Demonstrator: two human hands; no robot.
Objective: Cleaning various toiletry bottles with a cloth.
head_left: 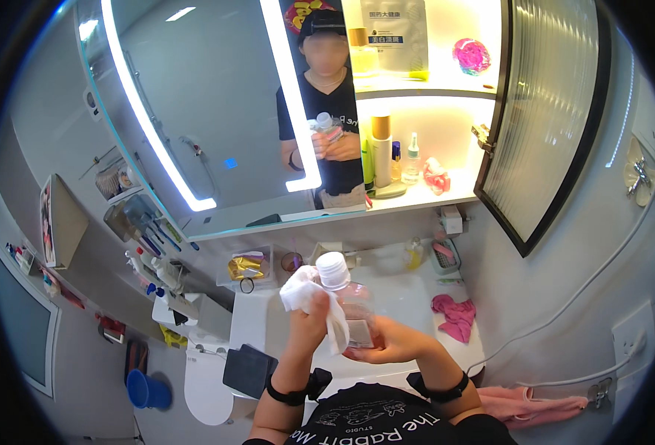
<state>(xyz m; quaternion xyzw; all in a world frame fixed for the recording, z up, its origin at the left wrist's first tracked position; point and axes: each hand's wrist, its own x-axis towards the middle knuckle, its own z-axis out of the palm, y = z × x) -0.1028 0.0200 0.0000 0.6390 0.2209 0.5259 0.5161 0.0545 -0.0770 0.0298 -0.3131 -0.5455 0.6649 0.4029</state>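
Note:
A clear plastic bottle with a pinkish tint [356, 302] and a white screw cap [332, 270] is held up in front of me, over the sink counter. My right hand [391, 340] wraps round its lower part from the right. In my left hand [312, 323] is a bunched white cloth [300, 288], pressed close to the bottle's left side near the cap. One end of the cloth hangs down past my left fingers. The mirror [216, 111] repeats both hands, the bottle and the cloth.
Behind the bottle lies a white sink [401, 293]. A pink cloth [456, 317] rests on its right edge; a clear bin [227, 273] stands back left. The lit cabinet's glass door [538, 111] swings out at upper right. A toilet [207, 386] and blue bucket [148, 390] are lower left.

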